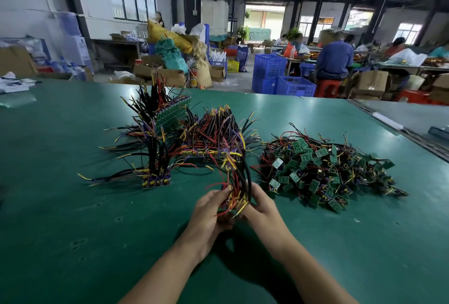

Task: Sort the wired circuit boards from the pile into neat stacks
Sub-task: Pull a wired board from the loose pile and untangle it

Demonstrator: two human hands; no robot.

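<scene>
bundle of wired boards [233, 198] clasped between left hand [211, 209] and right hand [263, 206], fingers curled round it | risk: neat stack [213, 138] could be toppled if trailing wires are snagged

head-worn view, facing forward-down, close over table [73, 218]

Left hand [208, 213], right hand [263, 209] close together, forearms extended, fingers curled in grip

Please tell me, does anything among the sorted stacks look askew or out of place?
Yes. At the far stack, a green board stands tilted on edge, while the near stack lies flat with its wires upright.
</scene>
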